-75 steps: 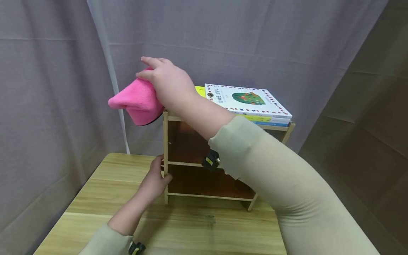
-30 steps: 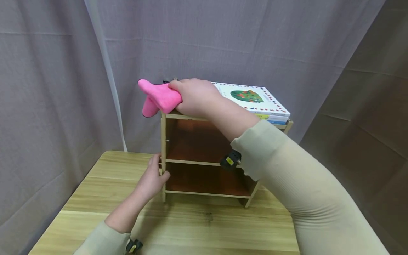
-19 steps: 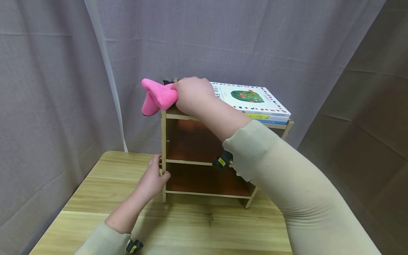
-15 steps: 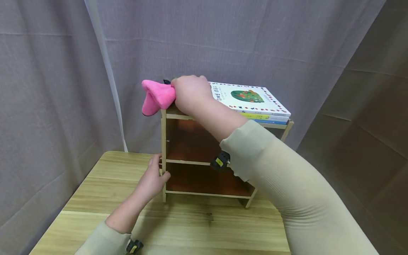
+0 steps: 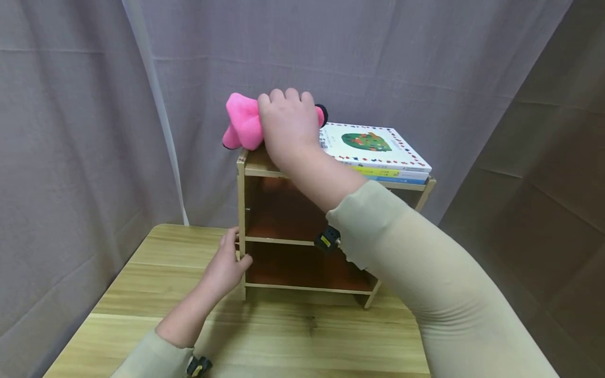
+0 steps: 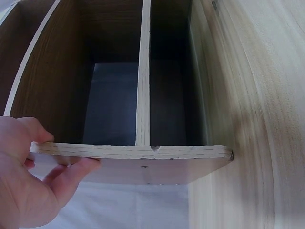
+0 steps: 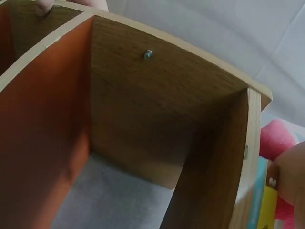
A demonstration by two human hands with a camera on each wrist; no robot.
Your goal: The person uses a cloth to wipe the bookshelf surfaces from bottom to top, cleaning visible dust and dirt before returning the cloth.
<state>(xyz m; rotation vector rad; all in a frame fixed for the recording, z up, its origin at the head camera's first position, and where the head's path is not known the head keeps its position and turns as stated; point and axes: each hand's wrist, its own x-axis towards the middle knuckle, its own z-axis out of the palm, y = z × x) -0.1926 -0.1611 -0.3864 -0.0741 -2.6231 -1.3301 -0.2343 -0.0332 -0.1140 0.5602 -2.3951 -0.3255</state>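
Note:
A pink fuzzy cloth item with black edging is in my right hand, above the left end of a small wooden shelf. The hand's back faces the head camera and hides the item's middle; its exact kind cannot be told. In the right wrist view, the pink cloth shows beside the shelf's top board. My left hand holds the shelf's left side panel. In the left wrist view, the thumb and fingers of that hand lie on either side of the panel's edge.
Stacked picture books, a white one uppermost, lie on the right part of the shelf top. Below are open compartments with brown backs. The shelf stands on a wood-grain table, with grey curtains behind.
My right hand carried the pink item from left of the shelf to over its top, then raised it and shifted it slightly right. The left hand stays on the side panel.

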